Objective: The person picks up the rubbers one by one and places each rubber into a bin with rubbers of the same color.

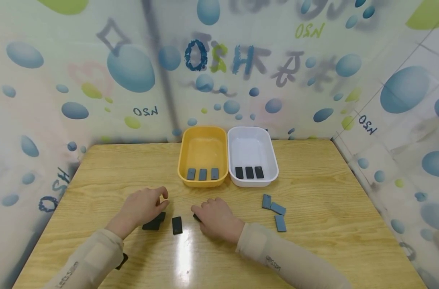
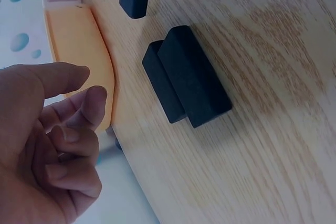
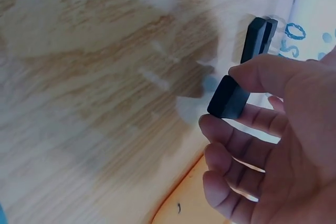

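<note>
In the head view my right hand (image 1: 217,218) is low over the table, and the right wrist view shows its thumb and fingers pinching a black block (image 3: 229,98). A single black block (image 1: 177,225) lies between my hands. My left hand (image 1: 141,206) hovers just above two black blocks (image 1: 154,222) that lie side by side, touching. In the left wrist view its fingers (image 2: 71,135) are loosely bent, with nothing between them, apart from that black pair (image 2: 189,77). Another black block (image 1: 122,261) is partly hidden by my left sleeve.
A yellow tray (image 1: 203,184) with three blue-grey blocks (image 1: 203,174) stands against a white tray (image 1: 252,183) with three black blocks (image 1: 249,172), near the wall. Three loose blue-grey blocks (image 1: 278,208) lie on the wooden table (image 1: 324,228) to the right.
</note>
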`<state>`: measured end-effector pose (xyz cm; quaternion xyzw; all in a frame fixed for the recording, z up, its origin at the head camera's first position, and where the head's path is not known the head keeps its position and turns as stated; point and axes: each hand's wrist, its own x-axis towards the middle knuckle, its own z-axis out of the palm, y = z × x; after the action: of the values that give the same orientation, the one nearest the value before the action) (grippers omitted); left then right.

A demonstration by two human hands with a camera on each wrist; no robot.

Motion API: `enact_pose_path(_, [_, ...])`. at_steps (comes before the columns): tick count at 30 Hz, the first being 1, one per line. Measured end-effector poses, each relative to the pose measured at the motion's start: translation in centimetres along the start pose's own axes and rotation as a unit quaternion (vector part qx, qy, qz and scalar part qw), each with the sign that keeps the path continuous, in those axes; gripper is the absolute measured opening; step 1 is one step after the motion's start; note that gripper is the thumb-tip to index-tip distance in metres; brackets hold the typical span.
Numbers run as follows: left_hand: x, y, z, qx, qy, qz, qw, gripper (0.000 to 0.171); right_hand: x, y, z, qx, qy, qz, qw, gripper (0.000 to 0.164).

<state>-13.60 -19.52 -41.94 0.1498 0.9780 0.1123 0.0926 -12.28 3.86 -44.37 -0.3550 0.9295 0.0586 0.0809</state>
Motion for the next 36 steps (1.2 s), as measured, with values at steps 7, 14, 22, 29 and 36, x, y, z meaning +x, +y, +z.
enact_pose_path(7, [0.3, 0.4, 0.5, 0.007, -0.002, 0.005, 1.0000, 0.019, -0.9, 1.0, -0.5, 0.033, -0.001, 0.009, 0.999, 0.032])
enact_pose_path(14, [0.5, 0.9, 0.7, 0.013, 0.002, 0.017, 0.9998, 0.019, -2.1, 2.5, -0.5, 0.045, 0.015, 0.016, 0.999, 0.028])
enact_pose_path(22, [0.8, 1.7, 0.9, 0.001, -0.006, 0.017, 0.9998, 0.019, -3.8, 4.6, -0.8, 0.057, 0.021, 0.031, 0.998, 0.030])
enact_pose_path(29, [1.2, 2.6, 1.2, 0.003, -0.001, 0.027, 0.9996, 0.017, -5.3, 6.5, -1.4, 0.094, 0.018, 0.061, 0.994, 0.029])
enact_pose_path(36, [1.3, 3.5, 1.2, 0.003, 0.008, 0.052, 0.9986, 0.017, -6.5, 8.0, -2.0, 0.101, 0.030, 0.088, 0.991, 0.028])
